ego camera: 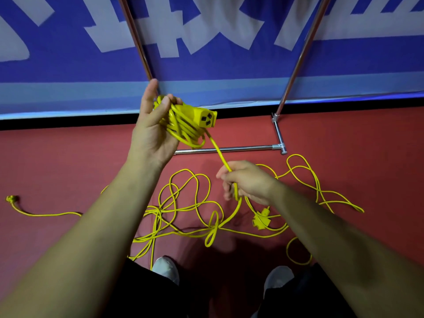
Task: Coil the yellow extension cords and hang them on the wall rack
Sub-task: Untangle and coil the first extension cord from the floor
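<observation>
While strand (220, 154) runs taut between hands, left grip (153, 134) curls round small coil (183, 127), socket block (206, 117) jutting right; right grip (247, 182) closes on strand just below.
Cord judged light, limp, springy, slick-jacketed; best held close to coil.
Remaining yellow cords (183, 203) lie tangled on red floor (68, 168); crossing loops likely to snag.
Rack (229, 149) stands far, by wall.
Shoes (166, 268) near tangle.
</observation>
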Motion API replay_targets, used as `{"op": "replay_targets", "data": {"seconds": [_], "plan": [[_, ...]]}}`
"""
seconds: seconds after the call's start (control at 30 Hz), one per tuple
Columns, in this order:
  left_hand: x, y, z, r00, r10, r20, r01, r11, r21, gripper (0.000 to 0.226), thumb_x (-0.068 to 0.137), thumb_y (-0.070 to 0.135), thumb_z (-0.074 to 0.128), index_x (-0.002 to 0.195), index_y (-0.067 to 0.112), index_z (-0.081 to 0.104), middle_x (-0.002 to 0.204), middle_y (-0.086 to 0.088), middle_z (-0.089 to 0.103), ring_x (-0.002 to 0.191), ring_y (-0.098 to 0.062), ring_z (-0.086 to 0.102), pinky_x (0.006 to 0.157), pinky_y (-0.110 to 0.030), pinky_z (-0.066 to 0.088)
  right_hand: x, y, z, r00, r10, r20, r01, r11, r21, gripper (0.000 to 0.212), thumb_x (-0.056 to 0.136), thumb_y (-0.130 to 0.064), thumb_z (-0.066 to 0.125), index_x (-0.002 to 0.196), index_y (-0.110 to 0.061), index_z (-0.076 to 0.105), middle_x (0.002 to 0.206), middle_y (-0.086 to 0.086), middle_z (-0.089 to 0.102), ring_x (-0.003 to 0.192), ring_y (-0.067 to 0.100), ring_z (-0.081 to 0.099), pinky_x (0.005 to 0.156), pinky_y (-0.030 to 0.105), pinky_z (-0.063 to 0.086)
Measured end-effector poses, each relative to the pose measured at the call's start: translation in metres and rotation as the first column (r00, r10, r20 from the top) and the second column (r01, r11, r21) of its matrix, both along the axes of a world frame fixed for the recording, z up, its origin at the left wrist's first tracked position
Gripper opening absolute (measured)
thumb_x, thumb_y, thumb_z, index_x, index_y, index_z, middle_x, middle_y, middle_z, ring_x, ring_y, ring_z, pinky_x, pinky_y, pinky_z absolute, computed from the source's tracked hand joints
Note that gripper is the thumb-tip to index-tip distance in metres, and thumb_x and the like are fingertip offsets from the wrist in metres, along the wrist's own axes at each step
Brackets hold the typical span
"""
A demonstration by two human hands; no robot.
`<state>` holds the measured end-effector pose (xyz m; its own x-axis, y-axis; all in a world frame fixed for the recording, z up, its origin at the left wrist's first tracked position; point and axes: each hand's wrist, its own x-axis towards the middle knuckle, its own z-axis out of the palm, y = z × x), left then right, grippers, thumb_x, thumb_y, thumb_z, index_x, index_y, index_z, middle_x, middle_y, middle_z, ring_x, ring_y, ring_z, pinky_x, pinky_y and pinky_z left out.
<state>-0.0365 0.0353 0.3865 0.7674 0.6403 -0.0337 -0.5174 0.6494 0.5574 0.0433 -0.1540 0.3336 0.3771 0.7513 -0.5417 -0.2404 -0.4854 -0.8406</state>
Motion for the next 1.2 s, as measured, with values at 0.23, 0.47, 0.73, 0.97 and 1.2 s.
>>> {"op": "replay_targets", "data": {"seconds": [0.23,0.47,0.73,0.97,1.2], "plan": [[-0.006,0.007,0.0,0.983,0.122,-0.135,-0.078,0.953,0.291,0.031,0.097,-0.012,0.041,0.087,0.009,0.06,0.077,-0.005,0.066,0.07,-0.019,0.066,0.062,-0.033,0.057,-0.012,-0.004,-0.013,0.966,0.173,0.194,-0.164,0.985,-0.059,0.012,0.091,-0.001,0.056,0.099,-0.008,0.059,0.082,0.011,0.064,0.066,0.005,0.058,0.062,0.014,0.042],[-0.012,0.012,0.002,0.923,0.238,-0.304,-0.035,0.835,0.55,0.026,0.095,-0.012,0.045,0.087,0.011,0.053,0.082,-0.007,0.059,0.06,-0.016,0.067,0.053,-0.028,0.054,-0.021,-0.016,0.004,0.959,0.267,0.092,-0.269,0.963,0.001,0.016,0.096,0.0,0.05,0.108,-0.004,0.059,0.061,0.012,0.053,0.058,0.023,0.06,0.051,0.017,0.042],[-0.012,-0.006,-0.024,0.778,0.23,-0.584,0.505,0.323,0.8,0.025,0.096,-0.002,0.057,0.095,0.019,0.069,0.072,0.014,0.069,0.063,0.007,0.059,0.06,-0.013,0.047,-0.013,-0.016,0.036,0.932,0.212,0.295,-0.262,0.955,0.141,0.019,0.094,-0.007,0.061,0.103,0.008,0.069,0.046,-0.013,0.044,0.04,0.001,0.038,0.046,0.013,0.031],[-0.012,-0.018,-0.031,0.646,0.01,-0.763,0.763,0.007,0.646,0.031,0.093,0.007,0.057,0.091,0.033,0.073,0.068,0.0,0.068,0.061,-0.002,0.053,0.06,-0.021,0.045,0.01,-0.018,0.041,0.842,0.213,0.496,-0.309,0.943,0.121,0.019,0.081,-0.007,0.064,0.076,-0.023,0.073,0.056,-0.009,0.051,0.055,0.006,0.041,0.055,0.027,0.032],[-0.012,-0.029,-0.02,0.553,-0.203,-0.808,0.833,0.136,0.536,0.027,0.083,0.036,0.076,0.082,0.01,0.07,0.056,-0.011,0.047,0.048,-0.017,0.038,0.041,-0.021,0.028,0.025,-0.025,0.058,0.809,0.137,0.571,-0.262,0.955,0.142,0.014,0.074,-0.016,0.057,0.069,-0.021,0.069,0.058,0.004,0.05,0.053,0.005,0.039,0.051,0.024,0.031]]}}
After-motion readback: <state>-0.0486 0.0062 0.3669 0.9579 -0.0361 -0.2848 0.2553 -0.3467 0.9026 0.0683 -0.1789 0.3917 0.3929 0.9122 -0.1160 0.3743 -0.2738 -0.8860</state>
